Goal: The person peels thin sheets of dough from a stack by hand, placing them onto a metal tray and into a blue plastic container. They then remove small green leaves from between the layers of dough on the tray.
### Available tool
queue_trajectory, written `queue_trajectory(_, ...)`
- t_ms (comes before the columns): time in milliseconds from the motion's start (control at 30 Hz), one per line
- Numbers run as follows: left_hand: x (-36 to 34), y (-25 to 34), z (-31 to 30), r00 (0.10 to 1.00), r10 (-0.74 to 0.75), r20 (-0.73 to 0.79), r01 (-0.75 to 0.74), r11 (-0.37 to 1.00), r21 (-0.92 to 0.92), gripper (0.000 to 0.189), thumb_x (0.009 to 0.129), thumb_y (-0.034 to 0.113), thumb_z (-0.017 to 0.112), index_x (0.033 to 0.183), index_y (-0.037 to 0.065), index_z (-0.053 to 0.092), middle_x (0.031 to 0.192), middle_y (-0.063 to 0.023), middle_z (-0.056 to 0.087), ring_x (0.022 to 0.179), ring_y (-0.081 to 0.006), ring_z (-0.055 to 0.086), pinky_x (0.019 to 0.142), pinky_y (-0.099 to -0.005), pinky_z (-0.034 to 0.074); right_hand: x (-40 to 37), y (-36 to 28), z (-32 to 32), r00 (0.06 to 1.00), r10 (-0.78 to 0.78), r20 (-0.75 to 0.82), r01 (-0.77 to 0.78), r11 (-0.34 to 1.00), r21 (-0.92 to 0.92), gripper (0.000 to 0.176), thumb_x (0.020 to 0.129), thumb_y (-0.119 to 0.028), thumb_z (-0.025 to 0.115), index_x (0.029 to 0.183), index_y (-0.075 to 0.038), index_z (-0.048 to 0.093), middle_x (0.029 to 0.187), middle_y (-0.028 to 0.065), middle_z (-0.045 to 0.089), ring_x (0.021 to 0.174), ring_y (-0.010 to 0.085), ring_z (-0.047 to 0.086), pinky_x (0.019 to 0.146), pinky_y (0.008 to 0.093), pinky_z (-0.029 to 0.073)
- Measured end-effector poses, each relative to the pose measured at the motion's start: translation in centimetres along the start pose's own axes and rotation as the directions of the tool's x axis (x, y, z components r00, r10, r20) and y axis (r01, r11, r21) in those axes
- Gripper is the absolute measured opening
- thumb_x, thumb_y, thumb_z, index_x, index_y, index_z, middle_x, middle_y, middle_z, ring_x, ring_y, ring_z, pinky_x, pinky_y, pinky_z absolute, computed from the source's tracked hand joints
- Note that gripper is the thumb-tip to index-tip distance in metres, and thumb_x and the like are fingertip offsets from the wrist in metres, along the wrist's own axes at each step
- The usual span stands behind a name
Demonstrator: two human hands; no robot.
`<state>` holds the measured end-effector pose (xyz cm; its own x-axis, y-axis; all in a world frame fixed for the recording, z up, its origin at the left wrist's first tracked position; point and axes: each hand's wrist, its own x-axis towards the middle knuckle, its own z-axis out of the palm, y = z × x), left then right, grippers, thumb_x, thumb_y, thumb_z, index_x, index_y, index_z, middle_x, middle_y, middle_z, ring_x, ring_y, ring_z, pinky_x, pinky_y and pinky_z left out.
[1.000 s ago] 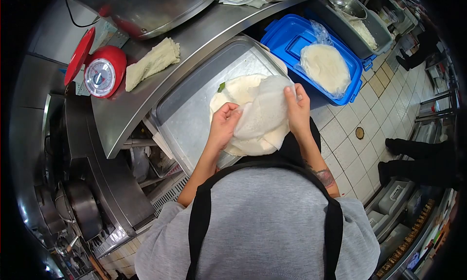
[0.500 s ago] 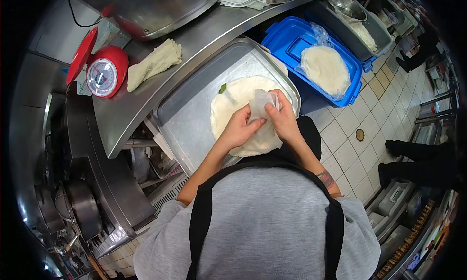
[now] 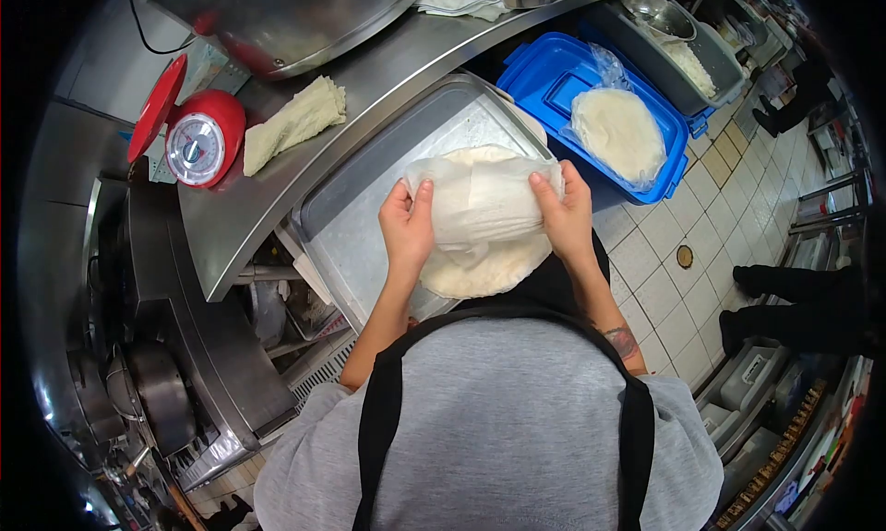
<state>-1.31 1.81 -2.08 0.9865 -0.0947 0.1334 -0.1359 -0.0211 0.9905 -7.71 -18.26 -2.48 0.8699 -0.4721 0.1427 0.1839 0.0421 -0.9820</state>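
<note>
At far left, below the counter (image 3: 208,231), a dark metal pot (image 3: 159,397). On the counter, close to its left corner, a red dial scale (image 3: 205,139), dial turned toward the camera. Just right of the scale, near the counter's front edge, a folded cream cloth (image 3: 295,125). Set farther back, behind that cloth, a large steel vessel (image 3: 295,23).

Alongside the counter's front edge, a shallow grey metal tray (image 3: 346,240), mostly bare toward its left edge. Over the middle of the tray, the left hand (image 3: 407,222), pinching the left side of a thin translucent white sheet (image 3: 480,199), thumb on top, other fingers curled beneath and partly hidden. At the back of the counter, a white cloth (image 3: 466,0). Between both hands, the sheet, spread wide and lightly wrinkled, above a pale flat round (image 3: 489,274) toward the tray's right edge and near side. Contact between the sheet's lower folds and the round impossible to tell. At the sheet's right side, the right hand (image 3: 568,213), pinching likewise, thumb on top.

Past the tray's right edge, a blue plastic container (image 3: 540,65), with a plastic-wrapped pale round (image 3: 620,130) toward its near end. Beside it, a grey tub (image 3: 637,47) with a metal bowl (image 3: 658,14) at its far end. Farther right, on the tiled floor (image 3: 664,291), the dark-trousered legs (image 3: 798,300) of another person.
</note>
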Motion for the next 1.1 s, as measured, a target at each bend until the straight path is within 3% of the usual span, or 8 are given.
queue_trajectory(167, 0.0, 1.1, -0.1, 1.0, 0.015, 0.005, -0.014, 0.995, -0.094, 0.018, 0.095, 0.014, 0.056, 0.101, -0.002, 0.063, 0.088, -0.0028, 0.066, 0.079, -0.0058, 0.058, 0.069, -0.0215, 0.046, 0.2, -0.7, -0.5, 0.996, 0.053, 0.066, -0.064, 0.983, 0.171, 0.014, 0.092, -0.016, 0.061, 0.095, -0.003, 0.055, 0.085, -0.001, 0.059, 0.076, 0.0049, 0.051, 0.068, 0.0222, 0.043)
queue_trajectory(433, -1.4, 1.7, 0.5, 0.932, -0.156, 0.327, 0.215, 0.964, -0.155, 0.04, 0.082, 0.003, 0.066, 0.119, -0.002, 0.05, 0.108, -0.0083, 0.061, 0.098, -0.0133, 0.058, 0.083, -0.0276, 0.048, -0.5, -2.1, -0.1, 0.946, 0.125, 0.3, -0.176, 0.973, 0.15, 0.017, 0.09, -0.011, 0.061, 0.102, -0.004, 0.051, 0.089, -0.0017, 0.055, 0.088, 0.0047, 0.05, 0.076, 0.0221, 0.043)
queue_trajectory(500, -1.7, 1.8, 0.5, 0.907, -0.206, 0.368, 0.228, 0.974, -0.016, 0.039, 0.08, 0.003, 0.069, 0.116, -0.002, 0.052, 0.106, -0.0086, 0.062, 0.097, -0.0145, 0.06, 0.084, -0.0283, 0.049, -0.6, -1.8, 0.1, 0.945, 0.08, 0.318, -0.119, 0.987, 0.105, 0.02, 0.088, -0.009, 0.062, 0.103, -0.004, 0.051, 0.088, -0.002, 0.054, 0.086, 0.005, 0.051, 0.076, 0.0221, 0.043)
queue_trajectory(633, -1.7, 2.7, 0.7, 0.939, -0.243, 0.242, 0.278, 0.953, -0.122, 0.026, 0.08, 0.002, 0.07, 0.103, -0.001, 0.058, 0.095, -0.0053, 0.064, 0.086, -0.0135, 0.061, 0.078, -0.0274, 0.05, -0.3, -2.5, -0.9, 0.924, -0.026, 0.382, 0.024, 1.0, 0.012, 0.031, 0.082, -0.007, 0.066, 0.109, -0.004, 0.051, 0.084, -0.0008, 0.055, 0.083, 0.006, 0.052, 0.075, 0.023, 0.044)
queue_trajectory(733, -1.5, 3.8, -0.2, 0.963, -0.142, 0.23, 0.176, 0.975, -0.138, 0.018, 0.08, 0.003, 0.07, 0.096, -0.001, 0.061, 0.087, -0.0028, 0.064, 0.079, -0.0111, 0.06, 0.072, -0.0257, 0.049, -0.1, -4.4, -2.6, 0.741, 0.149, 0.655, -0.118, 0.989, -0.091, 0.04, 0.078, -0.009, 0.069, 0.114, -0.003, 0.052, 0.082, 0.0018, 0.055, 0.082, 0.0069, 0.053, 0.076, 0.0231, 0.043)
queue_trajectory(867, -2.2, 5.5, -0.6, 0.898, -0.01, 0.44, 0.058, 0.994, -0.095, 0.013, 0.081, 0.004, 0.071, 0.091, 0.0, 0.063, 0.084, -0.001, 0.064, 0.075, -0.0074, 0.058, 0.066, -0.0233, 0.047, -0.1, -4.9, -3.0, 0.641, -0.029, 0.767, 0.307, 0.925, -0.222, 0.047, 0.075, -0.019, 0.076, 0.113, -0.001, 0.056, 0.089, 0.0085, 0.063, 0.086, 0.015, 0.06, 0.079, 0.0291, 0.046)
queue_trajectory(1000, -2.7, 6.2, 0.0, 0.836, -0.005, 0.548, 0.093, 0.987, -0.134, 0.012, 0.081, 0.006, 0.071, 0.088, 0.0, 0.064, 0.079, 0.0005, 0.063, 0.072, -0.0051, 0.056, 0.063, -0.0218, 0.045, -0.8, -5.2, -1.2, 0.754, 0.023, 0.657, 0.124, 0.976, -0.177, 0.029, 0.084, -0.024, 0.069, 0.094, 0.002, 0.061, 0.082, 0.0107, 0.065, 0.078, 0.0167, 0.061, 0.074, 0.0309, 0.047)
queue_trajectory(1100, -2.7, 5.5, -0.6, 0.933, -0.041, 0.357, 0.05, 0.999, -0.017, 0.01, 0.084, 0.008, 0.069, 0.087, 0.001, 0.064, 0.079, 0.0003, 0.063, 0.07, -0.0044, 0.055, 0.06, -0.0209, 0.043, -1.1, -4.9, -0.8, 0.816, 0.112, 0.568, 0.053, 0.963, -0.266, 0.025, 0.09, -0.022, 0.062, 0.087, 0.003, 0.061, 0.073, 0.0076, 0.062, 0.069, 0.0126, 0.055, 0.066, 0.0294, 0.046)
